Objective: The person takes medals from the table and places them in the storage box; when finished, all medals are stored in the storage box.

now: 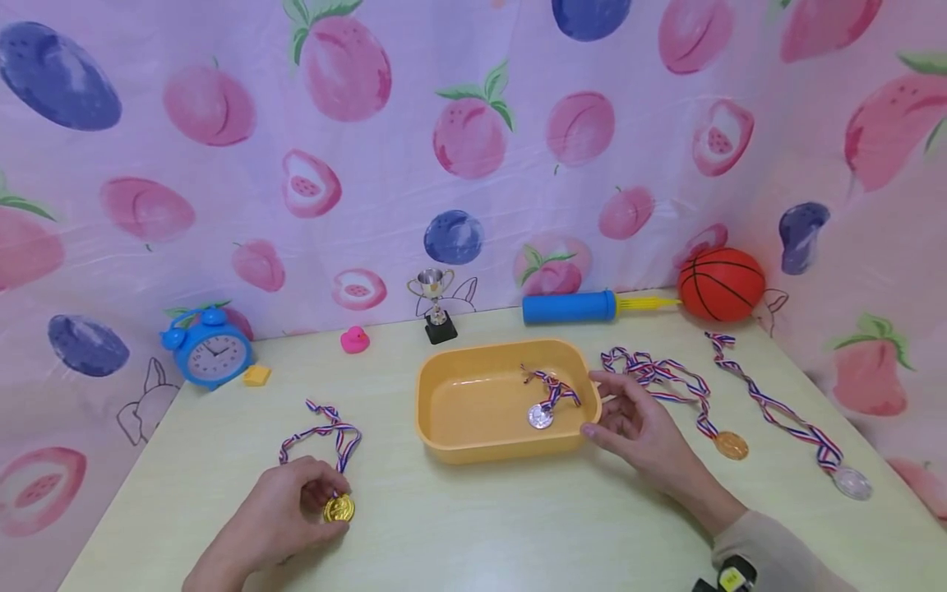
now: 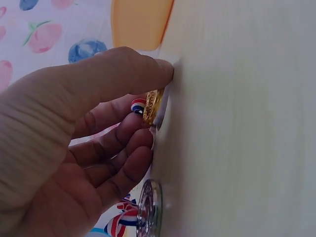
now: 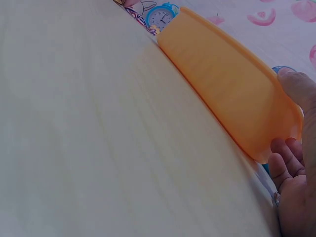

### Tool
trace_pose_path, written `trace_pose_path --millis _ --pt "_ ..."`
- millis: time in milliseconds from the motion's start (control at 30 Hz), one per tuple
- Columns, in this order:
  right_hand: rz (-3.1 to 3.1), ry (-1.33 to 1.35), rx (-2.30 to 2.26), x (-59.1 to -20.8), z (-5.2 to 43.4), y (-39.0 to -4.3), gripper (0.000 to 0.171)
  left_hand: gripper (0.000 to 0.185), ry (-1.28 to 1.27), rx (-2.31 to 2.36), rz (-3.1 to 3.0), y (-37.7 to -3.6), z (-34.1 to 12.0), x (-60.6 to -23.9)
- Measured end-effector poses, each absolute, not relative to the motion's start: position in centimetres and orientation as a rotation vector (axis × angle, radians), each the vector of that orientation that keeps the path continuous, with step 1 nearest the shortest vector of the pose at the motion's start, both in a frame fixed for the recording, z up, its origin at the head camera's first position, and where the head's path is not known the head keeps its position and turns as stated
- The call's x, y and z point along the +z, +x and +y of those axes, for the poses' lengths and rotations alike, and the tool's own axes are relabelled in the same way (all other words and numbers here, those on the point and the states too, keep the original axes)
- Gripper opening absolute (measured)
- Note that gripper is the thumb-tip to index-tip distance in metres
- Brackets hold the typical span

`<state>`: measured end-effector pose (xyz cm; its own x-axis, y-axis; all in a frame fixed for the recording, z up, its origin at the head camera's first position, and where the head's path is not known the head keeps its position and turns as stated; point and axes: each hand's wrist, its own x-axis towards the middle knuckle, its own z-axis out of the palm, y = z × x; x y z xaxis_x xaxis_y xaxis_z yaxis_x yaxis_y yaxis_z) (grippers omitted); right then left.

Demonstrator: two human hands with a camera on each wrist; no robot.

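Note:
My left hand is on the table at the left, its thumb and fingertips about the edge of a gold medal. A striped red, white and blue ribbon loops behind it. In the left wrist view, a silver-coloured medal lies below the fingers; the hand mostly hides it from the head view. My right hand holds the right end of a yellow-orange plastic basin, thumb at the near corner, fingers along the rim. Inside the basin lies a silver medal with its ribbon bunched up.
To the right lie a bronze-coloured medal and a silver medal with long ribbons. Along the back stand a blue alarm clock, yellow block, pink duck, small trophy, blue pump and basketball.

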<state>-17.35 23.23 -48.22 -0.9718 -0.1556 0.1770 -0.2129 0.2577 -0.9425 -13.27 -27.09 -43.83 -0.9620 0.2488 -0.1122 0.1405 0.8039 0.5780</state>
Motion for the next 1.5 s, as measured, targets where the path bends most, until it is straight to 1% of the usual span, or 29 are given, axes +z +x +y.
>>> trace_pose_path --millis 100,233,500,633,767,1000,1133,1300,1500 --pt "-2.458 0.354 1.842 -48.1 23.1 -17.4 0.071 0.045 0.295 0.895 2.817 -13.3 -26.9 -43.9" --pt "-2.459 0.356 1.831 -48.0 23.1 -17.3 0.071 0.046 0.351 0.912 2.823 -13.2 -26.8 -44.0" --pt "-2.448 0.368 1.846 -47.9 23.2 -17.4 0.072 0.040 0.417 0.879 2.860 -13.2 -26.9 -43.9" --pt "-2.450 0.378 1.838 -47.9 23.2 -17.4 0.072 0.041 0.424 0.852 2.928 -13.2 -26.8 -43.4" --pt "-2.457 0.373 1.832 -47.7 23.2 -17.4 0.072 0.043 0.419 0.856 3.022 -13.3 -26.8 -42.1" --pt "-2.460 0.363 1.837 -47.8 23.4 -17.6 0.073 0.046 0.677 0.867 3.195 -14.8 -26.6 -39.3" --pt "-2.457 0.361 1.852 -47.9 23.4 -17.6 0.074 0.047 0.753 0.849 3.256 -15.9 -25.9 -37.7" --pt "-2.454 0.363 1.859 -48.0 23.3 -17.5 0.074 0.047 0.779 0.862 3.263 -17.1 -24.4 -36.3" --pt "-2.441 0.371 1.881 -48.0 23.3 -17.3 0.074 0.052 0.749 0.855 3.267 -18.2 -22.5 -34.5"
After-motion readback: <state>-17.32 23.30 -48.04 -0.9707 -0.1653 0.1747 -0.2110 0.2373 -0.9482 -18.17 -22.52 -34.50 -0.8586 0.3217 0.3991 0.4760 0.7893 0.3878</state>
